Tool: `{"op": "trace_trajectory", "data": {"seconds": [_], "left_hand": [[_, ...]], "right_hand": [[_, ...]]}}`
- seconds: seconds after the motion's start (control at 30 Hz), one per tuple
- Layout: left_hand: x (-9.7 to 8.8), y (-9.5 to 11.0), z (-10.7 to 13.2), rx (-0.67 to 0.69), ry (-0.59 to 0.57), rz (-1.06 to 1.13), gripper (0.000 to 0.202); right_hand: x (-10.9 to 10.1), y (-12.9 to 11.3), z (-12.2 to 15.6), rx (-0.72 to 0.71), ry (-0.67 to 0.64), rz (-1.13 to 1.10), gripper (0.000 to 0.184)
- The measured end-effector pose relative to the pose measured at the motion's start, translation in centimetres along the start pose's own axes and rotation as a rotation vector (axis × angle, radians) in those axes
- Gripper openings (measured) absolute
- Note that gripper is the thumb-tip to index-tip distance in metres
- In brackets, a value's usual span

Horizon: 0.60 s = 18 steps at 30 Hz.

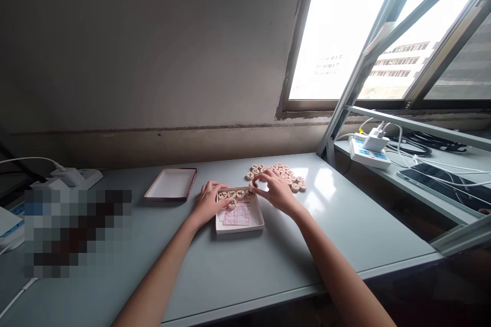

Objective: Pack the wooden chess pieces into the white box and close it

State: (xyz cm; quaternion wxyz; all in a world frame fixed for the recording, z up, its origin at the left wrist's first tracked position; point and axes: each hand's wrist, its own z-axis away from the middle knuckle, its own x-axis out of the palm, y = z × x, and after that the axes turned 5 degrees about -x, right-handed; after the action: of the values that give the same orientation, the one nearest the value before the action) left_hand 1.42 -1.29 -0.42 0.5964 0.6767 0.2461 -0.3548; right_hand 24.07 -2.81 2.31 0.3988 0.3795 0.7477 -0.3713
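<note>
Over the left side of a shallow white box (240, 230) lies my left hand (209, 199); it grips that side, fingers at the far left corner and thumb inside near a Chinese chess piece (232, 203). A row of round wooden pieces with dark characters (240, 193) lines the box's far wall. My right hand (278, 189) pinches another chess piece (252, 184) at the far right corner. Inside the box, a sheet with red lines (237, 214) covers part of the floor. Beyond my right hand, loose pieces with red characters (294, 186) and dark ones (255, 167) are grouped on the table.
A box lid (171, 184) with a dark red edge lies inside-up on the left. Chargers and a power strip (86, 180) stand at the far left. Beside the table on the right, a metal shelf holds another power strip (369, 152), cables and a dark flat device (441, 184).
</note>
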Motion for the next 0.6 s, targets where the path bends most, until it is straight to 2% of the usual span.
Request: {"op": "trace_trajectory", "data": {"seconds": [0.1, 0.17, 0.4, 0.6], "left_hand": [[-0.1, 0.2, 0.1, 0.01, -0.005, -0.012, 0.036], [-0.1, 0.2, 0.1, 0.017, -0.001, -0.021, 0.036], [0.3, -0.4, -0.3, 0.041, 0.019, -0.031, 0.035], [0.1, -0.1, -0.2, 0.027, 0.005, -0.048, 0.035]], "right_hand": [[0.0, -0.8, 0.1, -0.182, -0.162, -0.117, 0.016], [0.2, -1.3, 0.3, -0.223, -0.214, -0.09, 0.015], [1.0, -1.7, 0.3, -0.227, -0.156, 0.047, 0.009], [0.8, -1.8, 0.2, -0.239, -0.121, 0.087, 0.013]]}}
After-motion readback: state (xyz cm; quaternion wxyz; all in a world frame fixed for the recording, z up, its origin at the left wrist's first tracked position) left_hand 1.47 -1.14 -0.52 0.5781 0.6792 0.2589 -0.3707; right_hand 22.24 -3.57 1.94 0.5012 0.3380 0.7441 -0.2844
